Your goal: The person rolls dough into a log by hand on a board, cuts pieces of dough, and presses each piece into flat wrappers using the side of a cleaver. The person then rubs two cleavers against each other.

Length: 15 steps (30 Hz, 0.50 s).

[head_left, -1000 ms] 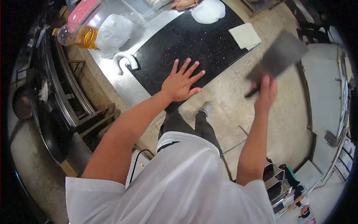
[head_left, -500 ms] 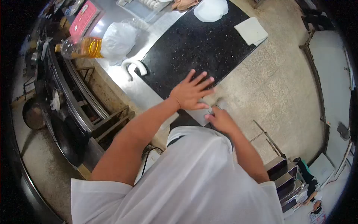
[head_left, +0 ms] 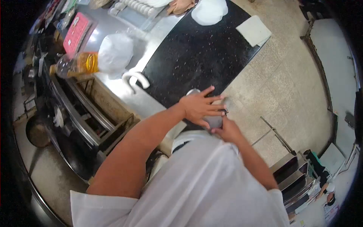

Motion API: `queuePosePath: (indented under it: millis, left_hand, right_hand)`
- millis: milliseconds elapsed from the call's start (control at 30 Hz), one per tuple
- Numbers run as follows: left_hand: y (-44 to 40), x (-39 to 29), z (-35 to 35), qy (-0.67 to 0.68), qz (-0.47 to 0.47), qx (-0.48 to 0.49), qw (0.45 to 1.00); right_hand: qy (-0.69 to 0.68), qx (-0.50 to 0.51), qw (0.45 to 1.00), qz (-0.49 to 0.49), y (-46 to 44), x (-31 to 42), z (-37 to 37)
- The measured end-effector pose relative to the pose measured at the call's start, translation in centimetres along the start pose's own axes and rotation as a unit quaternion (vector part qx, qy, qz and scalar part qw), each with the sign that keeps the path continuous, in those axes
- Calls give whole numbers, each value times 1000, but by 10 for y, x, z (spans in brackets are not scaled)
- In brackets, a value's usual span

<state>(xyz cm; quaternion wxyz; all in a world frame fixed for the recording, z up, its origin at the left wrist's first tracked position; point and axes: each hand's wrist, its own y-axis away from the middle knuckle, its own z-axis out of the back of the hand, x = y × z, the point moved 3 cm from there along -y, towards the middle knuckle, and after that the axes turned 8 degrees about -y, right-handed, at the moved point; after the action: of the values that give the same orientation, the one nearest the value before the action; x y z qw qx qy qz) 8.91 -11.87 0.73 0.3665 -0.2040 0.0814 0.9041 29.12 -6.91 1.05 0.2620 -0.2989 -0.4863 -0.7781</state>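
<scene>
My left hand (head_left: 202, 108) lies palm down with its fingers spread, over a flat grey metal piece (head_left: 214, 122) at the near end of the black speckled worktop (head_left: 196, 56). My right hand (head_left: 228, 129) is closed at the near right side of that piece, thumb toward the left hand. A small dark loop shows by its fingers. Most of the grey piece is hidden under the hands, so its kind cannot be made out. A white curved pipe-like thing (head_left: 139, 78) lies at the worktop's left edge.
Flat white dough-like rounds (head_left: 209, 11) and a folded white cloth (head_left: 254, 31) lie toward the far end. Left are an oil bottle (head_left: 81, 63), a white bag (head_left: 115, 53), a pink tray (head_left: 76, 32) and a stove with a wok (head_left: 38, 130). Another person (head_left: 329, 189) is at lower right.
My left hand has come down toward me, onto the grey piece. The grey piece now shows beyond and below that hand. My right hand has shifted slightly toward me.
</scene>
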Motion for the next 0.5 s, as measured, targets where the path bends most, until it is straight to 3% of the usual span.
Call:
queuePosePath:
  millis: [33,67,133,167,267,300,400,467,500]
  left_hand:
    - [-7,6,5,-5,36,-6,999]
    - [-12,16,15,2,35,-6,999]
    - [-17,45,31,-106,74,34,991]
    - [-14,62,31,-132,83,-21,988]
    - [-15,94,47,-138,133,-57,980]
    - [-18,93,49,-137,134,-56,980]
    - [-12,45,26,-91,156,-38,983]
    - [-13,9,10,-80,90,29,992]
    - [-17,13,9,-72,98,-3,993]
  right_hand:
    - [42,-52,998,-14,-1,2,-10]
    - [41,-19,990,-132,2,23,2]
    - [52,-6,990,-132,-24,41,29]
    - [76,-2,990,-118,-39,45,41]
    - [109,25,990,-86,-74,58,68]
    - [119,-22,989,-84,-65,61,63]
    - [49,-14,998,-45,-15,24,18]
    - [3,12,996,-91,8,-15,-16]
    - [4,9,996,-89,-5,-7,-5]
